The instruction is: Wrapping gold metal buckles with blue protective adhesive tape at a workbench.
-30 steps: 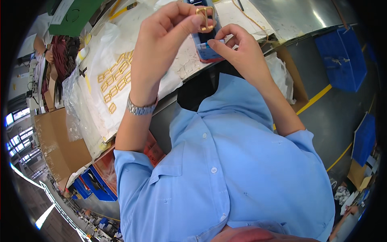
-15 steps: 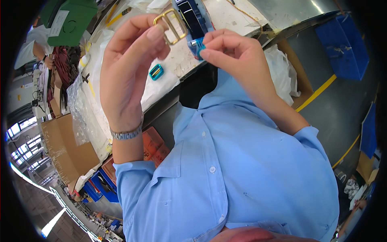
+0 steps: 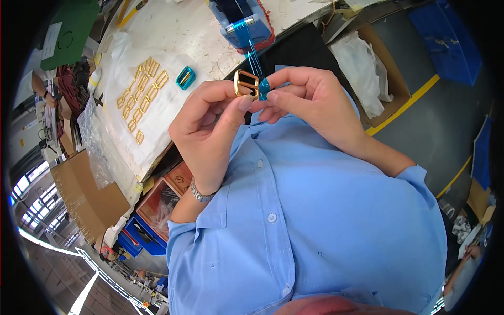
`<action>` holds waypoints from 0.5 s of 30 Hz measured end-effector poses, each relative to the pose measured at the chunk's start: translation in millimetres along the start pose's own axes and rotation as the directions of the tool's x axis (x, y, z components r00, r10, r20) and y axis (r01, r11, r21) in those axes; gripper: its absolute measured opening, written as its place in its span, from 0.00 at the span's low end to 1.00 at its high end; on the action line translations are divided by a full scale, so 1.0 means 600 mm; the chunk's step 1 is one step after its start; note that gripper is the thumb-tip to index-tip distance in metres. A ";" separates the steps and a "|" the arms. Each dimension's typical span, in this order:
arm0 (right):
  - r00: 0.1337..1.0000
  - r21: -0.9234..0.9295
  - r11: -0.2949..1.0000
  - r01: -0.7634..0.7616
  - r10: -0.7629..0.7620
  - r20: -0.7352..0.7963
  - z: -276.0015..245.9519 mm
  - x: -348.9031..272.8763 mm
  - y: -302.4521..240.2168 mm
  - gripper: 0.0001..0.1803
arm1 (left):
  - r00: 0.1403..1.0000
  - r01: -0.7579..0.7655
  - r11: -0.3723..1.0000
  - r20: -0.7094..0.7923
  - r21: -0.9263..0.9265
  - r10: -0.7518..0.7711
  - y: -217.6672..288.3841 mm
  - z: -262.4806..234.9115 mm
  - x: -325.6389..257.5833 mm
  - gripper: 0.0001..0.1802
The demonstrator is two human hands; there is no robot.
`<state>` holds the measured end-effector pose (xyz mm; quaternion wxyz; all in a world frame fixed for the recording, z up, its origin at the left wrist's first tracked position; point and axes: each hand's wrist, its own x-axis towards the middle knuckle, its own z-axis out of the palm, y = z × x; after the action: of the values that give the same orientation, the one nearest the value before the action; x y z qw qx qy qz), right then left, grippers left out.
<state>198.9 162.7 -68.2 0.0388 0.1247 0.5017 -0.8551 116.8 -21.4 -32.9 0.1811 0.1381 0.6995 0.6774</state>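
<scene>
A gold buckle point(image 3: 238, 83) sits pinched in the left hand point(image 3: 207, 118), just beside a blue tape point(image 3: 255, 63) nipped in the right hand point(image 3: 321, 100) — the buckle apparently light, stiff and slick, best held by its outer bars; the tape likely thin, limp and sticky, best taken at its end. Beyond, the tape stretches to a dispenser point(image 3: 261, 22) on the white surface point(image 3: 181, 29), with a blue-covered buckle point(image 3: 192, 76) and rows of gold buckles point(image 3: 149, 95) leftward.
</scene>
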 end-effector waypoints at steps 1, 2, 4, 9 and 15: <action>1.000 0.016 1.000 -0.006 0.006 0.004 0.002 -0.003 0.000 0.13 | 0.989 -0.147 0.988 0.025 0.055 0.146 -0.014 -0.004 0.001 0.07; 1.000 0.033 0.999 -0.012 0.012 0.008 0.004 -0.005 -0.001 0.14 | 0.956 -0.292 0.951 0.058 0.105 0.287 -0.025 -0.007 0.003 0.07; 1.000 0.031 0.999 -0.015 0.014 0.007 0.004 -0.007 -0.001 0.15 | 0.939 -0.342 0.928 0.081 0.149 0.333 -0.034 -0.012 0.004 0.07; 1.000 0.008 1.000 -0.012 0.012 0.014 0.006 -0.011 -0.004 0.18 | 0.894 -0.449 0.873 0.102 0.193 0.437 -0.052 -0.005 0.007 0.10; 1.000 0.021 1.000 0.007 -0.007 -0.004 0.007 -0.012 -0.002 0.18 | 0.877 -0.481 0.838 0.151 0.258 0.457 -0.064 -0.009 0.015 0.09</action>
<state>205.0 159.2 -63.4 0.0335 0.1252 0.4931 -0.8603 108.1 -24.0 -71.7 0.0165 0.3581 0.7269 0.5858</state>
